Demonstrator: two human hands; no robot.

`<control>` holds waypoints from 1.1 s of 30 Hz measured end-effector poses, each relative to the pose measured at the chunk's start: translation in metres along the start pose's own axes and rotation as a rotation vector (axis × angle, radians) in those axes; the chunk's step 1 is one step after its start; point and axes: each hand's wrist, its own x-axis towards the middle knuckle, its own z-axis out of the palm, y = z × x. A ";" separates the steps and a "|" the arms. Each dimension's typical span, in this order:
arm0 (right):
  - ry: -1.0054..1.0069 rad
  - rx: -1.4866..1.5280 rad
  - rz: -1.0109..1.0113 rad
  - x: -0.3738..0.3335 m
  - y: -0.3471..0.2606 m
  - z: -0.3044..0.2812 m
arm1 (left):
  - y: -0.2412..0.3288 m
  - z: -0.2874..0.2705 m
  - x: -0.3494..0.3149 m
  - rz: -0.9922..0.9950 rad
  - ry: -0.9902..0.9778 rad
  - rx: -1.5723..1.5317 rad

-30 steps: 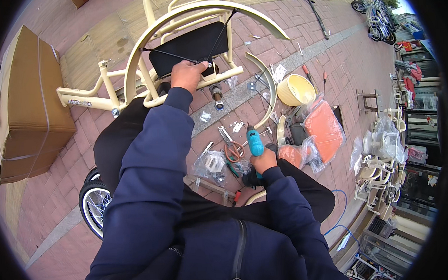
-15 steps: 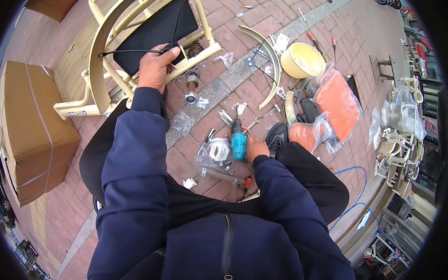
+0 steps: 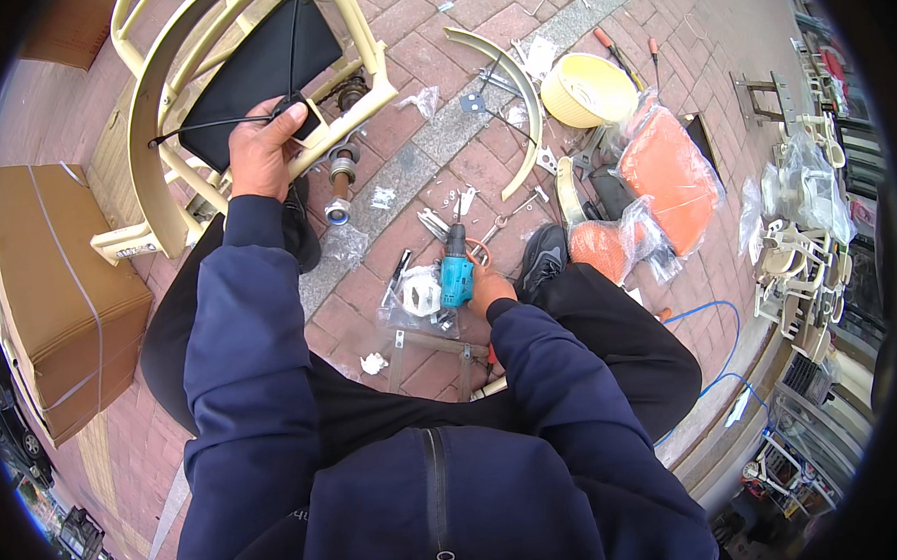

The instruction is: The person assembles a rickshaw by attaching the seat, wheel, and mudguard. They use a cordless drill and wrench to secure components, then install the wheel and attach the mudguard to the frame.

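My left hand pinches a small black block with thin black cables running from it. That block sits against a cream metal frame, beside a flat black panel. Lower and to the right, my right hand is wrapped round a teal cordless drill. The drill's bit points away from me, toward loose screws on the bricks. Part of its grip is hidden by my fingers. A metal axle piece lies on the ground right of my left hand.
A cardboard box stands at left. To the right are a curved cream strip, a yellow basket, an orange plastic-wrapped seat and red-handled screwdrivers. A bag with white parts lies by the drill. A blue hose curls at right.
The whole view has shifted, so the frame, tools and both hands appear further left. Both hands keep their holds on the black block and the drill.
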 end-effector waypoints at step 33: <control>-0.061 0.304 -0.069 -0.001 -0.005 -0.013 | 0.000 0.001 -0.004 0.041 -0.011 -0.051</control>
